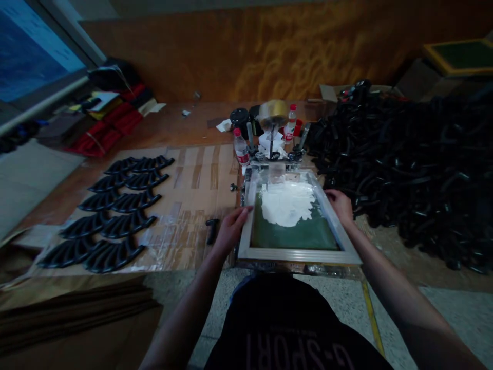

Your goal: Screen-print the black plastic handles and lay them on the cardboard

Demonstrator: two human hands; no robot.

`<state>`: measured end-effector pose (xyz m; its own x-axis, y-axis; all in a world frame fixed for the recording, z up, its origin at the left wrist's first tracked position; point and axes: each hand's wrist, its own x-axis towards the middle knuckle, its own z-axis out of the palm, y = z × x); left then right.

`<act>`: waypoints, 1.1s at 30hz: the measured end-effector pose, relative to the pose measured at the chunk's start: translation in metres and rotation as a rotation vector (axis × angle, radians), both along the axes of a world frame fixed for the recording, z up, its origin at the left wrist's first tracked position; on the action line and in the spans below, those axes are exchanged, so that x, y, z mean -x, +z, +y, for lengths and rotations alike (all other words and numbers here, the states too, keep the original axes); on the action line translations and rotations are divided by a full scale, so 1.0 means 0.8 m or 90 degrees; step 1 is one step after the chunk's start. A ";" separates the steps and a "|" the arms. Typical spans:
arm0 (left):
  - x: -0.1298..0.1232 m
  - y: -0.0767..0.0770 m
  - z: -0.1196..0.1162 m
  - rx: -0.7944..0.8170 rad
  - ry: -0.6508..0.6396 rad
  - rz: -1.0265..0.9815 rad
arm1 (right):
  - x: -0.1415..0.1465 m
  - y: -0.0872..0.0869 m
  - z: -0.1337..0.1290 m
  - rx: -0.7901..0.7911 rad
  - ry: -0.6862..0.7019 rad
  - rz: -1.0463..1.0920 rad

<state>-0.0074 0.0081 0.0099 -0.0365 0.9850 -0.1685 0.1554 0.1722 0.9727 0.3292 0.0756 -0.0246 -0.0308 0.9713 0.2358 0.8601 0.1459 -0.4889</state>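
Two hands at a framed green screen

Head view: a rectangular silver metal frame [300,255] with green mesh [292,237] and thick white paste [287,203] lies before the person. It looks rigid and light, the mesh delicate; best gripped by its side rails. Left hand [232,228] and right hand [341,205] flank it, fingers curled at opposite rails, forearms reaching forward; whether they clamp is unclear.

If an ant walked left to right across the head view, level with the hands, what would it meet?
Rows of black curved pieces → one separate black piece → left hand → pale frame → right hand → big black pile.
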 end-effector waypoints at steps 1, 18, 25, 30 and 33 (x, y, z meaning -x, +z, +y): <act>0.000 -0.022 -0.008 0.027 -0.004 0.004 | 0.001 0.011 0.012 -0.016 -0.027 -0.005; 0.000 -0.140 -0.010 0.066 -0.012 0.079 | 0.109 0.015 -0.026 0.117 0.579 -0.227; -0.002 -0.135 -0.011 0.077 0.000 0.038 | 0.120 0.010 -0.043 0.035 0.469 -0.237; -0.003 -0.119 -0.012 0.095 0.001 0.028 | 0.131 0.024 -0.021 0.075 0.456 -0.200; -0.001 -0.086 -0.014 0.105 -0.013 -0.023 | 0.140 0.053 0.035 0.051 0.325 -0.171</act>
<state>-0.0065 -0.0029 -0.0593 -0.0078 0.9444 -0.3288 0.1265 0.3271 0.9365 0.2171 0.1034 0.0176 -0.5489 0.8319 0.0813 0.7858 0.5467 -0.2892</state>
